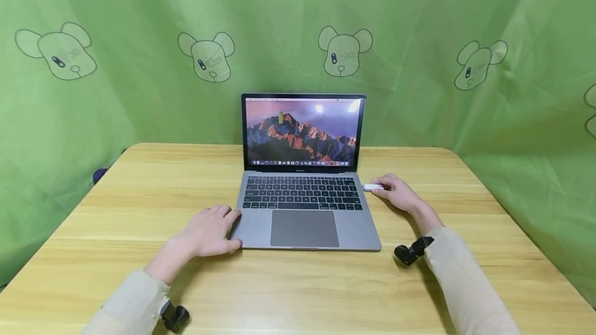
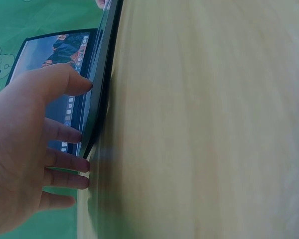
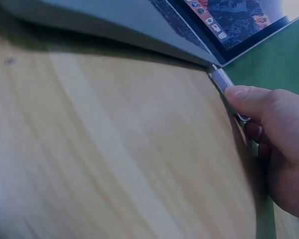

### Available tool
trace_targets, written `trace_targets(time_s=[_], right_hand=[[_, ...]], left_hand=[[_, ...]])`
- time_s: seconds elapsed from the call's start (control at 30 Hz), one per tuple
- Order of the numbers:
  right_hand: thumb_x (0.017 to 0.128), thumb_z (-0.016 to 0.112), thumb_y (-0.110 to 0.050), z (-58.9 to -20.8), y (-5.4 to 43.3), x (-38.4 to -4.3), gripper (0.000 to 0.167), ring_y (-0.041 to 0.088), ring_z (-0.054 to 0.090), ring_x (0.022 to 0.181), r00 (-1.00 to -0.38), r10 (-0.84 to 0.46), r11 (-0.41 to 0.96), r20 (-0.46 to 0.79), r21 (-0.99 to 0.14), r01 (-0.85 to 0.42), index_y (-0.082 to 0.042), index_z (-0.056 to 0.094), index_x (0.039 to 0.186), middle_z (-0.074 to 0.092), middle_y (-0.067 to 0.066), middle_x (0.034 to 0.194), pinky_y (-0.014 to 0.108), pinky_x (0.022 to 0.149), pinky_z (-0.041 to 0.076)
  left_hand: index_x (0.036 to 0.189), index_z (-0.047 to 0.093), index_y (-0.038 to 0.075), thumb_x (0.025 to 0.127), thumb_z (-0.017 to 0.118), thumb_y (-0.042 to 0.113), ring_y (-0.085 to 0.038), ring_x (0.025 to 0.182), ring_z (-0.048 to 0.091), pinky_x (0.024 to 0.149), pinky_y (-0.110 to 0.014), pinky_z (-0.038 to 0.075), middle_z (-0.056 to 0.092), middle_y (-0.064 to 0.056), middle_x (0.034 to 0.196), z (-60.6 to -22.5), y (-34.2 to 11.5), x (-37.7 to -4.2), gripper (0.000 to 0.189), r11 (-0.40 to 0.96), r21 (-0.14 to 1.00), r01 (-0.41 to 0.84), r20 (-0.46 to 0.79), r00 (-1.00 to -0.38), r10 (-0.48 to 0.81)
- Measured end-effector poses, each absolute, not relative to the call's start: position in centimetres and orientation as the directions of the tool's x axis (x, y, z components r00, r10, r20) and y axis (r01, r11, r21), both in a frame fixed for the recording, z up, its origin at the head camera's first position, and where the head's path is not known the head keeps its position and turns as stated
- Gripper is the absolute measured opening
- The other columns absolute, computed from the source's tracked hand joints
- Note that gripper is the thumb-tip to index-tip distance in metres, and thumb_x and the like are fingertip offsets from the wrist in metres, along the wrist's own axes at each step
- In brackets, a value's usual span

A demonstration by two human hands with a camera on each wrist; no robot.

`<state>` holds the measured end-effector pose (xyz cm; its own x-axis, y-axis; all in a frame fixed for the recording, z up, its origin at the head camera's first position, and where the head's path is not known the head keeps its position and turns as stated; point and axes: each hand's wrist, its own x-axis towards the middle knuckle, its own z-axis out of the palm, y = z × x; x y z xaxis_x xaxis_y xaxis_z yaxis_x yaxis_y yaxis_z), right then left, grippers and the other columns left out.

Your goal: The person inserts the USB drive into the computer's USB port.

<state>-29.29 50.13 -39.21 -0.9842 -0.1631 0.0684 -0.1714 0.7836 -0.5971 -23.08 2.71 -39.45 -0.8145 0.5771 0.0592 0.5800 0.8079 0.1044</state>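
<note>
An open silver laptop [image 1: 304, 229] stands in the middle of the table, its screen [image 1: 302, 133] lit with a mountain picture. My right hand [image 1: 396, 190] pinches a small white USB stick [image 1: 372, 187] between thumb and fingers at the laptop's right side. In the right wrist view the stick's narrow metal tip [image 3: 215, 67] meets the laptop's side edge near the hinge; how deep it sits I cannot tell. My left hand [image 1: 209, 232] rests against the laptop's front left corner, thumb at the front edge and fingers extended along the left side.
The wooden table [image 1: 298, 293] has rounded far corners. Behind it and along both sides hangs a green curtain [image 1: 279, 4] printed with bear heads. A small camera is strapped to each wrist, one at the left sleeve [image 1: 128, 301], one at the right sleeve [image 1: 465, 278].
</note>
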Motion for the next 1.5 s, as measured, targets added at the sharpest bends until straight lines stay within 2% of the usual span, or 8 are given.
trace_targets(time_s=[0.6,1.0,1.33,1.5], right_hand=[[0.093,0.056,-0.015,-39.17,49.92,-29.62,0.028,0.032,0.045,0.098,-0.983,-0.176,0.794,0.057,-0.583,-0.176,0.002,0.061,0.113,0.052,0.020,0.107,0.048,0.086,0.037],[0.092,0.058,-0.016,-39.55,49.95,-29.68,0.031,0.032,0.046,0.099,-0.983,-0.161,0.792,0.084,-0.583,-0.179,0.004,0.060,0.116,0.053,0.020,0.108,0.048,0.088,0.036],[0.089,0.061,-0.013,-39.33,50.08,-29.48,0.031,0.031,0.047,0.093,-0.982,-0.149,0.795,0.117,-0.576,-0.190,0.007,0.060,0.112,0.055,0.021,0.104,0.040,0.081,0.039],[0.089,0.061,-0.011,-39.37,49.98,-29.47,0.025,0.029,0.047,0.089,-0.982,-0.137,0.795,0.128,-0.577,-0.186,0.006,0.063,0.107,0.055,0.019,0.099,0.037,0.077,0.038]], left_hand=[[0.133,0.046,0.000,0.078,0.059,0.049,-0.031,0.108,0.050,0.094,-0.048,0.041,0.053,-0.015,0.118,-39.36,2.76,-23.00,0.075,0.814,0.105,0.571,0.050,-0.821,0.569],[0.131,0.048,0.000,0.077,0.059,0.051,-0.030,0.106,0.050,0.092,-0.047,0.042,0.054,-0.015,0.116,-39.47,2.71,-23.02,0.075,0.807,0.101,0.582,0.070,-0.813,0.578],[0.131,0.048,0.001,0.077,0.059,0.050,-0.029,0.103,0.051,0.090,-0.046,0.044,0.054,-0.014,0.115,-39.42,2.74,-23.00,0.074,0.806,0.098,0.584,0.078,-0.812,0.579],[0.131,0.048,0.001,0.078,0.059,0.049,-0.029,0.103,0.051,0.090,-0.046,0.044,0.054,-0.014,0.115,-39.39,2.71,-23.02,0.073,0.807,0.097,0.583,0.079,-0.813,0.577]])
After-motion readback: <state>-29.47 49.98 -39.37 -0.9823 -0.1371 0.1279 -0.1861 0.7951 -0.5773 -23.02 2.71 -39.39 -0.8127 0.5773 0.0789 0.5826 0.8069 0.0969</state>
